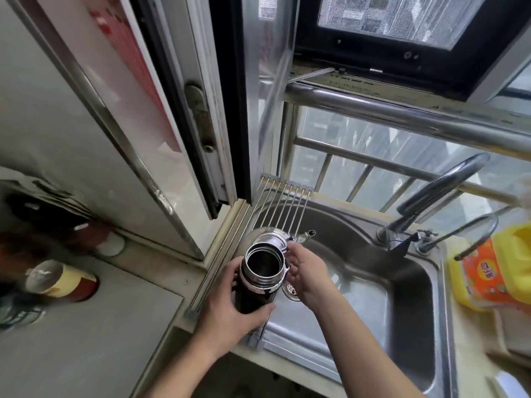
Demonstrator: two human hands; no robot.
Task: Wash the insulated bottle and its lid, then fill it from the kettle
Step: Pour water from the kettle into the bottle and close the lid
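Observation:
My left hand (230,305) grips the black insulated bottle (258,285) around its body and holds it upright at the sink's left rim. Its steel mouth is open and faces the camera. Just behind it a steel kettle (270,235) stands on a wire rack (283,202), spout pointing right. My right hand (304,271) reaches in from the right to the kettle's black handle beside the bottle's neck. Thumb and fingers close around the handle, with the fingertips partly hidden behind the bottle. The lid is not in view.
The steel sink (402,282) lies under my right arm, its drain strainer (290,290) below the hand. A tall faucet (436,193) and a thin second tap (471,228) stand at the back right. A yellow pack (494,271) sits right; jars (63,280) stand left.

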